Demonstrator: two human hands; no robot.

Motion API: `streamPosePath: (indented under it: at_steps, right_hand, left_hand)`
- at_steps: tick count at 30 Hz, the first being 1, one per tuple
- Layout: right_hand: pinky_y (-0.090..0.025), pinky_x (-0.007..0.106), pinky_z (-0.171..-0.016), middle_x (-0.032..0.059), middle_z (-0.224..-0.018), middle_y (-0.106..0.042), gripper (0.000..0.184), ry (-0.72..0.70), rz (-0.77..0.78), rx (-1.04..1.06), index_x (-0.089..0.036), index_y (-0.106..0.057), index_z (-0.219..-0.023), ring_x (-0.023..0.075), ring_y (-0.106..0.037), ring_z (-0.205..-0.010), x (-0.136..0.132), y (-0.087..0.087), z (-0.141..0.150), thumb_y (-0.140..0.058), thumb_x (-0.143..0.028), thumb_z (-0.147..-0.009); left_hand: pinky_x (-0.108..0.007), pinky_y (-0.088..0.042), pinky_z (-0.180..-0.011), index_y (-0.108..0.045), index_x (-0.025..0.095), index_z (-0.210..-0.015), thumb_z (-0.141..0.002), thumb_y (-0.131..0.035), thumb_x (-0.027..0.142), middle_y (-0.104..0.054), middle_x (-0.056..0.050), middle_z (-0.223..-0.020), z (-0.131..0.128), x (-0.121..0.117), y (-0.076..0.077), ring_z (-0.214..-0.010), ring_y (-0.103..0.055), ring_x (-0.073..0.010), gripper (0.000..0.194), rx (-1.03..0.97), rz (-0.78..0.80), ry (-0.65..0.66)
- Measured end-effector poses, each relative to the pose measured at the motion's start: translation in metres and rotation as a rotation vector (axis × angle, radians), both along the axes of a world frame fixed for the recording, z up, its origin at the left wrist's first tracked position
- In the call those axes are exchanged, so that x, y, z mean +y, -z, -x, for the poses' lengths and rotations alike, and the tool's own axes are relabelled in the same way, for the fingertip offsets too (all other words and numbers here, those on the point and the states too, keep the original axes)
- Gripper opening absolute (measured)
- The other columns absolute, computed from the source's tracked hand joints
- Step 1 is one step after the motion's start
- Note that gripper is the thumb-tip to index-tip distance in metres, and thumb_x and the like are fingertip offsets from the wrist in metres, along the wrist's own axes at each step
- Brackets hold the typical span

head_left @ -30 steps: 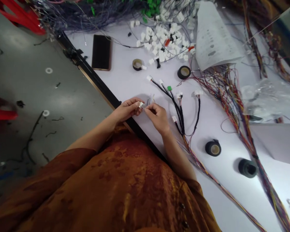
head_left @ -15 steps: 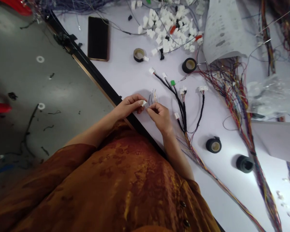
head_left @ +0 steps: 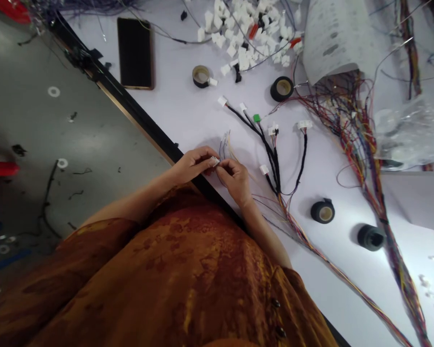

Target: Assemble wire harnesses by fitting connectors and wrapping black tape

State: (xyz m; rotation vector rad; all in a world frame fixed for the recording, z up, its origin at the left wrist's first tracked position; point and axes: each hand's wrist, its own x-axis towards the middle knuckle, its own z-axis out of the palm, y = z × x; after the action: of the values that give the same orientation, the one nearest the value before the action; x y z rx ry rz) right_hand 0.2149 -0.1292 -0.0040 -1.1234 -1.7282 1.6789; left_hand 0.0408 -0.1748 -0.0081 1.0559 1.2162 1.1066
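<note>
Between thumb and fingers, my left hand (head_left: pixel 196 164) pinches a small white connector housing (head_left: pixel 214 161) near the table's front edge. My right hand (head_left: pixel 236 179) is closed in a pinch right beside it, its fingertips at the connector's end; a thin wire seems to be in them, though it is mostly hidden. Loose wire ends (head_left: pixel 225 140) with bare tips rise just behind the fingers. To the right lies a wiring harness (head_left: pixel 275 168) with black-taped branches, ending in white connectors (head_left: pixel 305 125) and one green connector (head_left: pixel 257 118).
A heap of white connector housings (head_left: pixel 244 38) lies at the back, near a phone (head_left: pixel 135 54). Tape rolls (head_left: pixel 282 89) are scattered about. A thick wire bundle (head_left: pixel 383 221), a plastic bag (head_left: pixel 405 130) and a paper sheet (head_left: pixel 334 38) occupy the right. The black table edge (head_left: pixel 144 120) runs diagonally.
My right hand has come closer to the connector in my left hand, and the fingertips now nearly meet. The whole view has shifted slightly.
</note>
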Motion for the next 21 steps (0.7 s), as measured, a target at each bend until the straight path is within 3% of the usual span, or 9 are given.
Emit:
streamPosePath:
  at_steps: [4, 8, 10, 13, 15, 18, 21]
  right_hand:
    - [-0.044, 0.026, -0.065, -0.0010, -0.074, -0.061, 0.021, -0.001, -0.067, -0.025, -0.020, -0.064, -0.081, 0.0122, -0.054, -0.068, 0.006, -0.005, -0.004, -0.057, -0.038, -0.091]
    - [-0.048, 0.032, -0.076, 0.0032, -0.084, -0.063, 0.019, 0.090, -0.377, -0.178, -0.020, -0.063, -0.086, 0.0163, -0.057, -0.079, 0.026, -0.013, -0.003, -0.053, -0.033, -0.095]
    - [-0.048, 0.037, -0.082, 0.0076, -0.094, -0.063, 0.013, 0.063, -0.488, -0.344, -0.019, -0.062, -0.090, 0.0207, -0.058, -0.088, 0.035, -0.014, 0.005, -0.058, -0.030, -0.093]
    - [-0.047, 0.044, -0.087, 0.0141, -0.106, -0.060, 0.011, -0.012, -0.508, -0.582, -0.017, -0.060, -0.092, 0.0279, -0.057, -0.099, 0.040, -0.012, 0.022, -0.067, -0.023, -0.086]
    - [-0.046, 0.044, -0.087, 0.0142, -0.105, -0.059, 0.007, -0.044, -0.475, -0.645, -0.017, -0.058, -0.088, 0.0281, -0.057, -0.098, 0.041, -0.011, 0.030, -0.063, -0.014, -0.085]
    - [-0.045, 0.042, -0.086, 0.0097, -0.097, -0.059, 0.012, -0.022, -0.445, -0.578, -0.020, -0.053, -0.082, 0.0233, -0.056, -0.091, 0.044, -0.015, 0.029, -0.054, -0.009, -0.086]
    - [-0.046, 0.037, -0.084, 0.0047, -0.087, -0.058, 0.011, 0.112, -0.425, -0.346, -0.022, -0.050, -0.079, 0.0184, -0.055, -0.084, 0.051, -0.026, 0.016, -0.052, -0.015, -0.087]
  left_hand:
    - [-0.020, -0.050, -0.057, -0.064, 0.016, -0.098, -0.089, -0.067, 0.041, -0.064, 0.000, -0.070, 0.003, 0.000, 0.001, -0.058, -0.059, -0.0086, 0.026, -0.078, 0.038, -0.042]
    - [-0.019, -0.049, -0.055, -0.064, 0.016, -0.097, -0.087, -0.070, 0.043, -0.063, 0.001, -0.067, 0.007, -0.001, 0.003, -0.055, -0.058, -0.0076, 0.030, -0.146, 0.060, -0.043]
    - [-0.019, -0.049, -0.055, -0.064, 0.016, -0.097, -0.086, -0.071, 0.043, -0.064, 0.001, -0.068, 0.008, -0.002, 0.003, -0.054, -0.058, -0.0074, 0.030, -0.160, 0.071, -0.039]
    - [-0.019, -0.049, -0.055, -0.064, 0.016, -0.096, -0.086, -0.071, 0.042, -0.065, 0.001, -0.068, 0.006, -0.002, 0.002, -0.055, -0.058, -0.0074, 0.029, -0.165, 0.073, -0.057]
    - [-0.019, -0.049, -0.055, -0.064, 0.016, -0.096, -0.086, -0.071, 0.042, -0.065, 0.000, -0.068, 0.005, -0.002, 0.001, -0.055, -0.058, -0.0077, 0.030, -0.162, 0.070, -0.066]
    - [-0.019, -0.050, -0.055, -0.064, 0.015, -0.098, -0.086, -0.072, 0.043, -0.065, 0.000, -0.068, 0.004, -0.002, 0.000, -0.056, -0.059, -0.0080, 0.031, -0.165, 0.072, -0.080]
    - [-0.020, -0.051, -0.057, -0.065, 0.015, -0.098, -0.085, -0.072, 0.044, -0.066, 0.000, -0.069, 0.003, 0.000, -0.001, -0.056, -0.059, -0.0081, 0.032, -0.190, 0.053, -0.098]
